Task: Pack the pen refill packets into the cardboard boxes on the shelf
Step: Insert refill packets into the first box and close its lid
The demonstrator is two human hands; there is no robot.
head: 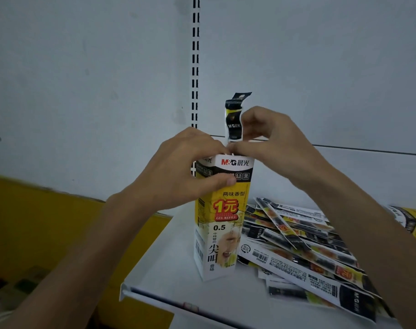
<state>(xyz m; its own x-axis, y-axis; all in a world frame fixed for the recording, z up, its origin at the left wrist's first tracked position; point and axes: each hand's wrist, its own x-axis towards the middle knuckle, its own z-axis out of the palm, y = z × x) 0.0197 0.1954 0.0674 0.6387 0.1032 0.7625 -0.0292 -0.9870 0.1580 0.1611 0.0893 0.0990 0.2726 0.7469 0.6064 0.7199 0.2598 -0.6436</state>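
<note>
Pen refill packet (235,115): long flat sleeve, black and yellow with white edges, M&G logo on the black upper end, top tab bent a little to the right. Upright, lower part down inside the open mouth of the cardboard box (222,217), upper part sticking out above it. Pinched just above the box mouth by the right hand (271,138), fingers curled in against the packet's right edge. Cardboard box: tall, narrow, white with yellow and black print, M&G logo on top, red "1元", "GEL REFILL", "0.5", barcode on the left side face. Standing upright on the white shelf (169,264), towards its front edge. Gripped near the top by the left hand (185,167), thumb laid across the front face, fingers wrapped round the left side and back. Anything else inside the box: cannot tell, mouth covered by both hands. Just right of the box, loose pile of packets (304,248) of the same kind, flat and criss-crossed on the shelf, some print side up, some barcode side up; touching the box base or not, cannot tell. At the far right edge, part of a second box (413,222) with the same yellow and black print, behind the pile; inside hidden. Behind everything, pale back panel with a black slotted upright (195,62). Left of the shelf, a blurred yellow surface (36,222).
</note>
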